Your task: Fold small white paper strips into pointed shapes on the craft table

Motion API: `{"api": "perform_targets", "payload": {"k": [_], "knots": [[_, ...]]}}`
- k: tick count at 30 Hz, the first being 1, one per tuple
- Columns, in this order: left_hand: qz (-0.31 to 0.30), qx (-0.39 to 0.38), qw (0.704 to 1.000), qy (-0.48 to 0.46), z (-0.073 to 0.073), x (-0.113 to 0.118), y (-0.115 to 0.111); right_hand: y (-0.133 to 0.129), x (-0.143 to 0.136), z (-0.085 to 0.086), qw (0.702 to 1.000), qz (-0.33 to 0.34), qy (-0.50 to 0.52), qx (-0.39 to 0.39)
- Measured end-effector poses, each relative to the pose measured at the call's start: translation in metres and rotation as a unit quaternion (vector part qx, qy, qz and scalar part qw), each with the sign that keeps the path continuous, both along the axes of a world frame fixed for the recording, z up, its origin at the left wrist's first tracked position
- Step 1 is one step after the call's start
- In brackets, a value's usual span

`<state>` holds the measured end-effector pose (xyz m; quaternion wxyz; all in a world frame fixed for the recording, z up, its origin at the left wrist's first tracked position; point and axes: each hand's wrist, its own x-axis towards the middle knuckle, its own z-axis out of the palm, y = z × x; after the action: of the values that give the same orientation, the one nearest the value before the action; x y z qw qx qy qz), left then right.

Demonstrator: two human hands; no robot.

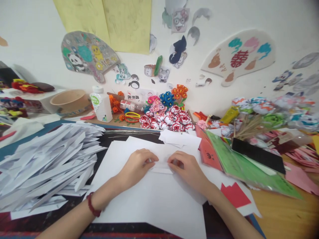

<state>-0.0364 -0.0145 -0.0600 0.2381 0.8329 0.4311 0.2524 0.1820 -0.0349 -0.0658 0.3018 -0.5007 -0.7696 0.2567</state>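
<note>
Between my hands is a small white paper strip (161, 168), its near edge folded up. My left hand (139, 166) pinches the strip's left end, thumb against fingers. At the right end my right hand (185, 166) pinches it the same way. Both hands rest low over large white paper sheets (149, 199) spread on the dark mat. Part of the strip is covered by my fingertips. Just beyond my hands lies a short stack of white paper pieces (180, 137).
A big heap of folded white paper strips (50, 162) fills the left side. Red-and-white paper flowers (171, 119) and a white bottle (101, 104) stand along the wall. To the right are a green packet (249, 162), a black phone-like slab (258, 155) and red paper (235, 195).
</note>
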Motion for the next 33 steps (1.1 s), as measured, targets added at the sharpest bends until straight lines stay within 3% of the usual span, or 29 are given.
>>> {"api": "perform_targets", "payload": {"k": [5,12,20,28,33], "knots": [[-0.015,0.013,1.000,0.005,-0.002,-0.002,0.003,-0.001,0.001,0.002,1.000,0.010,-0.023,0.011],[-0.116,0.094,0.988,0.043,-0.001,-0.007,0.002,-0.003,0.002,0.000,0.990,0.046,-0.089,0.105],[-0.119,0.150,0.977,0.099,0.006,-0.004,-0.005,-0.002,0.001,-0.007,0.936,0.089,-0.205,0.273],[-0.124,0.214,0.954,0.166,0.001,0.000,-0.010,-0.006,0.001,0.000,0.950,0.080,-0.206,0.222],[-0.134,0.214,0.951,0.176,0.002,0.000,-0.013,-0.007,-0.003,-0.001,0.926,0.086,-0.225,0.290]]}}
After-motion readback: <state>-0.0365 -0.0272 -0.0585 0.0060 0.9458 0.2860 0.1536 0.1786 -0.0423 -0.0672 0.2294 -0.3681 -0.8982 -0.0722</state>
